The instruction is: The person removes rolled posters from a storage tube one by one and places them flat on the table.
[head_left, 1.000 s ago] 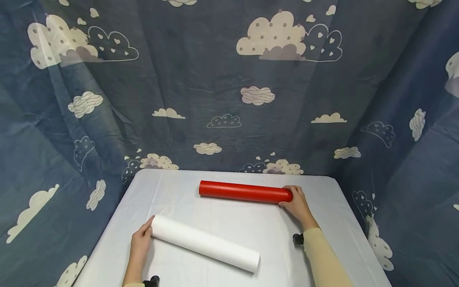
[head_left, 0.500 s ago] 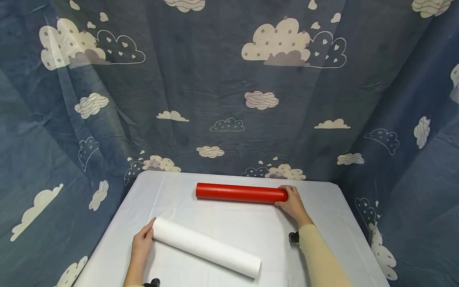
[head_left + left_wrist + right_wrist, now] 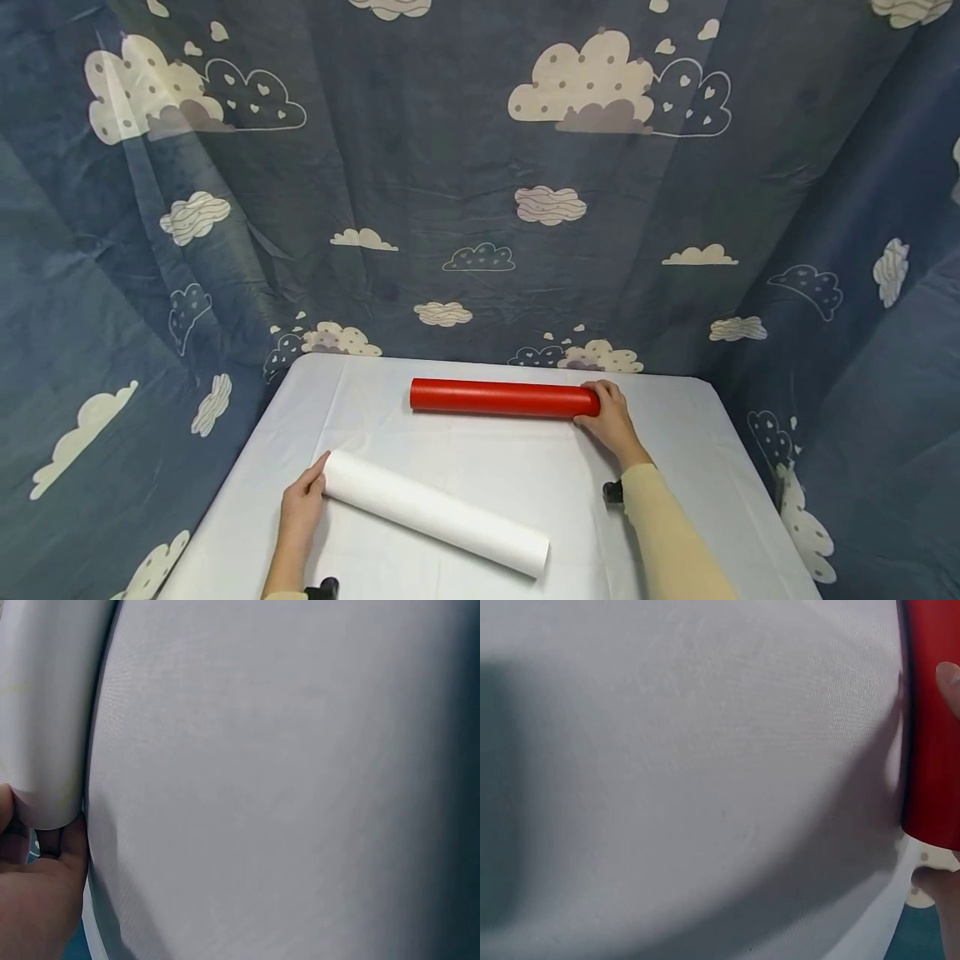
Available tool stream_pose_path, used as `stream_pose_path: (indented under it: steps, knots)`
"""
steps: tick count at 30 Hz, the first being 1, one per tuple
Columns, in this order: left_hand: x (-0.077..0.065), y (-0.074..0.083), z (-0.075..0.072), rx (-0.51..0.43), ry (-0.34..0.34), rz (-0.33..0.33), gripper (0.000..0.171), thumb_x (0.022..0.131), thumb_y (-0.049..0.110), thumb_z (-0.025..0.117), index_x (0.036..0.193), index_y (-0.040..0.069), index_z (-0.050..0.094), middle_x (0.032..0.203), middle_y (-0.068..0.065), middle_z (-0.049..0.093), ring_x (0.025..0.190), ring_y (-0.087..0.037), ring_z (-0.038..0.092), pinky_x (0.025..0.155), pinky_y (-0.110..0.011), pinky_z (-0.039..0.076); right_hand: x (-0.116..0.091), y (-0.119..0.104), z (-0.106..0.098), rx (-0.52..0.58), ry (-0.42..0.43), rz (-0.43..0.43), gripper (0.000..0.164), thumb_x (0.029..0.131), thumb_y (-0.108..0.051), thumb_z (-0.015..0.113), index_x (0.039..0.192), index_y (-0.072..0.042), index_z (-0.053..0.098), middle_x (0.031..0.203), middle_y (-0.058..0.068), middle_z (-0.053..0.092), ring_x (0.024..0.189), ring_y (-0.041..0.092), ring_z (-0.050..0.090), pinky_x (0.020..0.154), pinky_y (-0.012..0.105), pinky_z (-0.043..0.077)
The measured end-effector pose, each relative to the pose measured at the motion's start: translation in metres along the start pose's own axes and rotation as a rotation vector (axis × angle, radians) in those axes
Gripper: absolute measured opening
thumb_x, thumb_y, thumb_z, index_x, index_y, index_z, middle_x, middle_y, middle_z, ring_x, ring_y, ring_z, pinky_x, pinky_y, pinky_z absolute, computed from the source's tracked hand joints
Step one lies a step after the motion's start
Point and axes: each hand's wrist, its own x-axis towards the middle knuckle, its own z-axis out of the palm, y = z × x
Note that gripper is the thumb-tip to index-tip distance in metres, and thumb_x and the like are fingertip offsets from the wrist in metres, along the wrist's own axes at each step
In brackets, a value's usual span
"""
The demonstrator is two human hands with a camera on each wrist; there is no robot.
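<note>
A long white roll (image 3: 438, 514), smooth like rolled-up sheet material, lies slantwise across the near part of the table. My left hand (image 3: 298, 504) grips its far left end; in the left wrist view, fingers of the left hand (image 3: 41, 900) sit around the end of the white roll (image 3: 49, 712). Farther back, a glossy red roll (image 3: 495, 397) lies nearly level from left to right. Its right end is held by my right hand (image 3: 609, 421). The right wrist view has the thumb (image 3: 949, 681) on top of the red roll (image 3: 934, 772); most of that hand is out of frame.
Both rolls lie on a table with a white cover (image 3: 360, 417). A dark blue curtain (image 3: 420, 167) with a cloud print hangs behind the table and along both sides. Small dark wrist devices (image 3: 612, 492) sit at the wrists.
The red roll and my right hand have shifted slightly left. My left hand and the white roll keep their place on the table. The head view has tilted a little.
</note>
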Motion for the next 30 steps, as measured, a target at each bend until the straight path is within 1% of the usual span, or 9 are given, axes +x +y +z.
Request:
stream_pose_path:
  steps: [4, 8, 13, 17, 20, 23, 25, 28, 30]
  knots:
    - [-0.004, -0.002, 0.001, -0.008, -0.009, -0.002, 0.048, 0.113, 0.010, 0.040, 0.160, 0.009, 0.046, 0.170, -0.017, 0.036, 0.162, -0.040, 0.026, 0.132, -0.054, 0.024, -0.009, -0.001, -0.005, -0.038, 0.009, -0.016, 0.085, 0.087, -0.013, 0.086, 0.159, -0.018, 0.042, 0.171, 0.025, 0.020, 0.157, 0.050, 0.017, 0.121, 0.075, 0.028]
    - [-0.003, 0.001, 0.005, -0.009, -0.013, 0.015, 0.048, 0.114, 0.011, 0.040, 0.161, 0.010, 0.046, 0.170, -0.016, 0.038, 0.162, -0.038, 0.027, 0.131, -0.052, 0.025, -0.018, -0.008, -0.020, -0.062, 0.071, -0.059, 0.090, 0.089, -0.015, 0.085, 0.163, -0.021, 0.036, 0.173, 0.024, 0.016, 0.159, 0.050, 0.012, 0.123, 0.076, 0.023]
    - [0.010, 0.019, 0.011, -0.049, -0.010, 0.060, 0.047, 0.115, 0.013, 0.041, 0.162, 0.012, 0.045, 0.171, -0.012, 0.037, 0.164, -0.033, 0.025, 0.133, -0.048, 0.024, -0.026, -0.038, -0.048, -0.074, 0.200, -0.187, 0.090, 0.087, -0.019, 0.087, 0.163, -0.021, 0.037, 0.173, 0.022, 0.021, 0.159, 0.049, 0.017, 0.123, 0.076, 0.023]
    - [0.016, 0.028, 0.010, -0.057, 0.017, 0.061, 0.046, 0.114, 0.011, 0.041, 0.160, 0.013, 0.048, 0.170, -0.011, 0.040, 0.164, -0.031, 0.026, 0.133, -0.046, 0.023, -0.050, -0.064, -0.056, -0.030, 0.225, -0.266, 0.088, 0.088, -0.024, 0.086, 0.163, -0.024, 0.039, 0.174, 0.017, 0.023, 0.160, 0.044, 0.020, 0.122, 0.075, 0.028]
    - [0.015, 0.028, 0.007, -0.045, 0.024, 0.044, 0.046, 0.113, 0.011, 0.042, 0.159, 0.013, 0.049, 0.170, -0.013, 0.040, 0.163, -0.034, 0.027, 0.133, -0.049, 0.024, -0.078, -0.076, -0.052, 0.012, 0.213, -0.310, 0.086, 0.090, -0.029, 0.084, 0.163, -0.025, 0.039, 0.174, 0.014, 0.024, 0.160, 0.042, 0.021, 0.121, 0.076, 0.028]
    - [0.012, 0.024, 0.005, -0.039, 0.015, 0.027, 0.047, 0.113, 0.011, 0.042, 0.160, 0.013, 0.048, 0.170, -0.014, 0.039, 0.163, -0.035, 0.027, 0.133, -0.051, 0.024, -0.109, -0.086, -0.040, 0.029, 0.193, -0.369, 0.083, 0.090, -0.031, 0.083, 0.162, -0.022, 0.042, 0.173, 0.014, 0.028, 0.159, 0.042, 0.024, 0.121, 0.078, 0.026]
    - [0.008, 0.020, 0.004, -0.037, 0.007, 0.018, 0.047, 0.113, 0.010, 0.041, 0.160, 0.014, 0.048, 0.171, -0.013, 0.039, 0.163, -0.034, 0.026, 0.133, -0.050, 0.024, -0.132, -0.094, -0.027, 0.017, 0.161, -0.417, 0.082, 0.090, -0.032, 0.083, 0.161, -0.020, 0.044, 0.173, 0.015, 0.031, 0.159, 0.043, 0.027, 0.122, 0.078, 0.023]
    - [0.001, 0.013, 0.003, -0.029, 0.006, 0.011, 0.047, 0.114, 0.010, 0.041, 0.160, 0.014, 0.048, 0.171, -0.013, 0.039, 0.163, -0.034, 0.026, 0.133, -0.049, 0.024, -0.169, -0.106, -0.002, -0.048, 0.089, -0.470, 0.082, 0.089, -0.038, 0.082, 0.161, -0.022, 0.045, 0.171, 0.016, 0.035, 0.158, 0.043, 0.032, 0.124, 0.076, 0.021]
    - [-0.004, 0.009, 0.003, -0.019, 0.005, 0.007, 0.047, 0.114, 0.011, 0.041, 0.160, 0.013, 0.047, 0.170, -0.014, 0.039, 0.163, -0.035, 0.026, 0.133, -0.050, 0.024, -0.194, -0.110, 0.017, -0.100, 0.042, -0.492, 0.083, 0.088, -0.046, 0.082, 0.161, -0.026, 0.046, 0.170, 0.014, 0.038, 0.157, 0.043, 0.036, 0.123, 0.075, 0.025]
